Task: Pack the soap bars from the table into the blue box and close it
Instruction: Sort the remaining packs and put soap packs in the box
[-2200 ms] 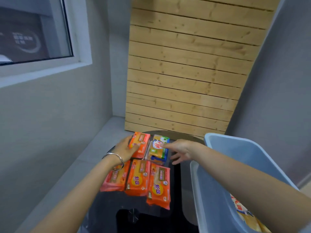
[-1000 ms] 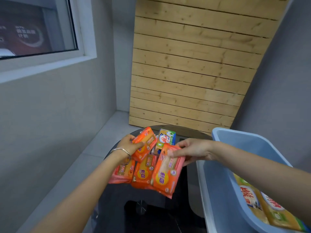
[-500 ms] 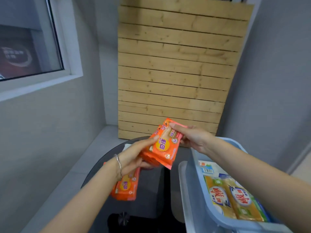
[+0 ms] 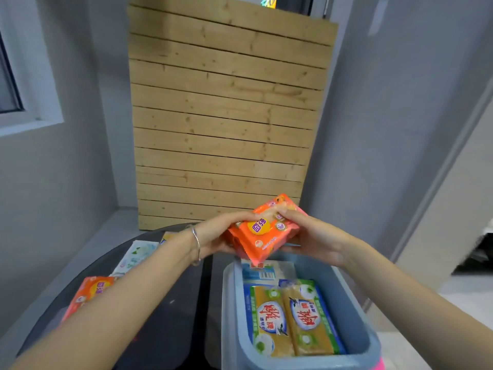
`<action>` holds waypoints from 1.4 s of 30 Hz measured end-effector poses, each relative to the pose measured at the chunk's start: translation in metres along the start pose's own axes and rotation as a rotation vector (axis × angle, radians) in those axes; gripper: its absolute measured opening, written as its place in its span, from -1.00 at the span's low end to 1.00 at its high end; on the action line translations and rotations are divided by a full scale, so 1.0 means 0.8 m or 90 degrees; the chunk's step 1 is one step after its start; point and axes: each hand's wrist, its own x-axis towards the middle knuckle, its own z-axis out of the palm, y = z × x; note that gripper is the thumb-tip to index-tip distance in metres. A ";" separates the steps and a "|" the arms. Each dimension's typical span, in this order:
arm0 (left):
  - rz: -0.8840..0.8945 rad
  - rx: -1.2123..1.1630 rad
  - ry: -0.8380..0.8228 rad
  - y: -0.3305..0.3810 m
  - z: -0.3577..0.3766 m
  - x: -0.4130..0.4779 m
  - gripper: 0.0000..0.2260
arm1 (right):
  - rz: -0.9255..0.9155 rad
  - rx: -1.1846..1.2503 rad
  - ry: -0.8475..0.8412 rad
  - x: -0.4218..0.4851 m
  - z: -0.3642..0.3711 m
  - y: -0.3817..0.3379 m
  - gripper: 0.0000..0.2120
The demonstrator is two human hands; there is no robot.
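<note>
Both hands hold a small stack of orange soap packs (image 4: 264, 231) just above the far end of the blue box (image 4: 354, 311). My left hand (image 4: 216, 236) grips the stack's left side, my right hand (image 4: 312, 236) its right side. Inside the box lie two yellow soap bars in green-and-blue wrappers (image 4: 290, 316) and a pale blue pack (image 4: 264, 271) at the far end. On the dark round table (image 4: 170, 316) an orange soap pack (image 4: 90, 292) lies partly under my left forearm, and a pale wrapped bar (image 4: 136, 255) lies further back.
The box stands to the right of the table, its lid not in view. A wooden slat panel (image 4: 224, 116) leans against the grey wall behind. A window (image 4: 16, 76) is at the upper left. Grey floor surrounds the table.
Both hands carried the orange packs from over the table rightward to above the box's far end. My view swung right, showing more of the box's inside.
</note>
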 end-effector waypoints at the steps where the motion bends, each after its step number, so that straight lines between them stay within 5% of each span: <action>1: -0.013 0.022 -0.012 0.005 0.007 0.008 -0.54 | 0.003 0.016 -0.009 -0.001 -0.009 0.002 -0.52; 5: -0.010 0.104 0.067 0.015 0.019 0.041 -0.61 | 0.008 0.131 0.076 0.005 -0.025 0.017 -0.58; 11: 0.175 0.289 0.224 -0.023 0.007 0.054 -0.47 | 0.072 0.148 0.211 0.026 -0.016 0.054 -0.70; 19: 0.141 0.134 0.128 -0.083 -0.001 0.051 -0.53 | 0.163 0.139 0.281 0.064 0.000 0.075 -0.67; 26: 0.157 0.090 0.100 -0.095 -0.009 0.055 -0.59 | 0.213 -0.122 0.327 0.067 0.003 0.077 -0.69; 32: 0.171 0.084 0.086 -0.101 -0.013 0.058 -0.57 | 0.160 -0.324 0.279 0.049 -0.007 0.057 -0.46; 36: 0.198 0.055 0.089 -0.106 -0.011 0.061 -0.57 | -0.133 -0.464 0.148 0.040 -0.003 0.052 -0.53; 39: 0.201 0.054 0.091 -0.106 -0.009 0.061 -0.57 | -0.182 -0.487 -0.004 0.045 -0.002 0.058 -0.60; 42: 0.208 0.064 0.097 -0.106 -0.009 0.061 -0.57 | -0.201 -0.513 -0.011 0.060 -0.006 0.068 -0.65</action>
